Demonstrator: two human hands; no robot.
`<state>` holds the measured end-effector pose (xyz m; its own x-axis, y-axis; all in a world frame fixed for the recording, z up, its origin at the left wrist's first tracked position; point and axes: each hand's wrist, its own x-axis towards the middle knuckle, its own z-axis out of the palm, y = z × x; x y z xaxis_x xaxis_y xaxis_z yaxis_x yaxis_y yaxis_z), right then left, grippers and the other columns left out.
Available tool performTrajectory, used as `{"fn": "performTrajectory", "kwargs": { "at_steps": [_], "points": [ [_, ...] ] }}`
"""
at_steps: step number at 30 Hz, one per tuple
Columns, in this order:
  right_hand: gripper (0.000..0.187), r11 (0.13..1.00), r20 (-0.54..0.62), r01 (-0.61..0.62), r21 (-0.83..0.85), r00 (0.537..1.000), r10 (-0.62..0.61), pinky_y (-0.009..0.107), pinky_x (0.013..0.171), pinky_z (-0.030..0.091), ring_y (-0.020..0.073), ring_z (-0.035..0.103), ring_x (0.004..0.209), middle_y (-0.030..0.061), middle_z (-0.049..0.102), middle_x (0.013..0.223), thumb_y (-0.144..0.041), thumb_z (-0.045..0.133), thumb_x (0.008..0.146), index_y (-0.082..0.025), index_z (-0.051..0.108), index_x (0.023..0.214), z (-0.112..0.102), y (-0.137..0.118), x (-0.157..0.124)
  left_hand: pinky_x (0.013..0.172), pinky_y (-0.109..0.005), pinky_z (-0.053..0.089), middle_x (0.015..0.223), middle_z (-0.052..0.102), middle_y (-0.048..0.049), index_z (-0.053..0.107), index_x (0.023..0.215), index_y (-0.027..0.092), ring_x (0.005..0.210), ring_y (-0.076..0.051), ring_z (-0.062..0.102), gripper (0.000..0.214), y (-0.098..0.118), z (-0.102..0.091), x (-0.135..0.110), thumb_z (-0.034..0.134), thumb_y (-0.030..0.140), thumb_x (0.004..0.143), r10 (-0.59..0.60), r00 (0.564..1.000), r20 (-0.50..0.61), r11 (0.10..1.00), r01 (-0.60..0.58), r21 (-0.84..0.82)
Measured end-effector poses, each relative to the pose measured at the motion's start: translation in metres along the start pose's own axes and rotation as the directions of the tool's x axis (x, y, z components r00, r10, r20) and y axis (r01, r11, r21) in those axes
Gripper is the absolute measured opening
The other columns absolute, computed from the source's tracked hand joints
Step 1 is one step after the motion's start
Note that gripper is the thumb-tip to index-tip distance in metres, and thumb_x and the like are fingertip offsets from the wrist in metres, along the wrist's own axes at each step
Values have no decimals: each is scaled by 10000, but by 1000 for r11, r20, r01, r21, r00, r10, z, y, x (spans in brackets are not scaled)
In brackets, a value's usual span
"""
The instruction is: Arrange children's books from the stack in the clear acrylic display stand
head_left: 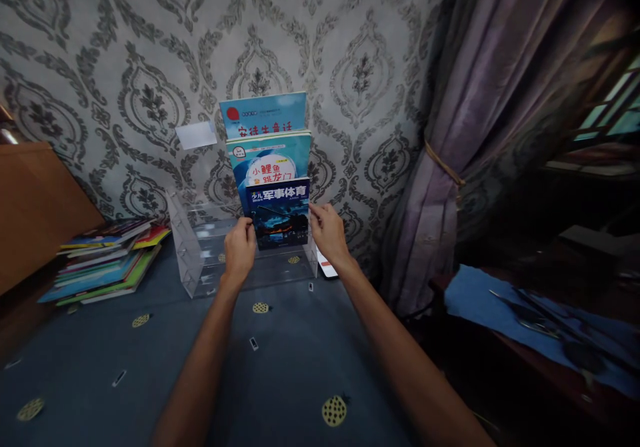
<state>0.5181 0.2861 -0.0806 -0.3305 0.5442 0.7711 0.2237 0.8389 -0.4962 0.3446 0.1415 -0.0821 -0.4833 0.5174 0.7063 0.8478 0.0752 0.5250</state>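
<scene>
A small dark blue book (280,223) with white title characters is held upright at its two side edges. My left hand (239,245) pinches its left edge, and my right hand (327,231) grips the right edge near the top. Behind it, a teal book (270,153) stands in the clear acrylic rack (186,253). A taller blue book (265,110) rises at the back of the rack, its lower part hidden. Whether the dark blue book rests on a tier of the rack I cannot tell.
Left of the rack lies a stack of thin books (107,263), beside a brown box-like panel (40,213). A phone-like object (327,267) sits by the rack's right end. Purple curtain (425,227) hangs at right, near a blue cloth (480,300) with metal tools. Patterned wall stands behind.
</scene>
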Motion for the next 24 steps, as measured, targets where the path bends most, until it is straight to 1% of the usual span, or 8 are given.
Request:
{"fn": "performTrajectory", "kwargs": {
  "at_steps": [6,11,14,18,24],
  "points": [
    [397,1000,28,-10,-5,1000,10,389,796,502,261,593,831,88,605,900,-147,434,888,-194,703,1176,1,1,0,827,-342,471,904,696,-72,611,1009,209,870,-235,665,179,2,1,-3,450,190,932,46,999,-19,999,-46,13],
    [364,1000,-4,12,13,1000,-12,386,809,512,260,613,865,93,630,903,-156,449,882,-187,702,1142,3,1,0,830,-352,473,910,687,-76,603,1014,207,861,-239,656,175,2,1,-3,450,191,930,45,999,-13,999,-45,-9],
    [354,999,-5,-6,37,1000,6,387,802,524,263,628,884,106,644,923,-148,449,866,-174,699,1116,5,3,1,828,-352,471,899,681,-77,603,1028,199,849,-239,652,182,1,0,-2,444,219,943,36,999,10,999,-35,-36],
    [367,997,-3,-20,81,1000,21,391,799,534,264,638,895,110,671,958,-145,458,845,-185,688,1128,6,4,1,803,-326,475,911,688,-75,615,1044,194,823,-219,652,198,-1,0,0,454,272,961,24,1000,19,997,-23,-73],
    [338,995,11,-75,63,997,75,422,783,536,278,664,846,130,699,940,-155,461,826,-149,705,1060,3,-3,2,807,-316,477,934,705,-78,640,1060,182,826,-212,660,215,-2,-1,1,464,246,955,28,1000,8,997,-27,-78]
  ]
}}
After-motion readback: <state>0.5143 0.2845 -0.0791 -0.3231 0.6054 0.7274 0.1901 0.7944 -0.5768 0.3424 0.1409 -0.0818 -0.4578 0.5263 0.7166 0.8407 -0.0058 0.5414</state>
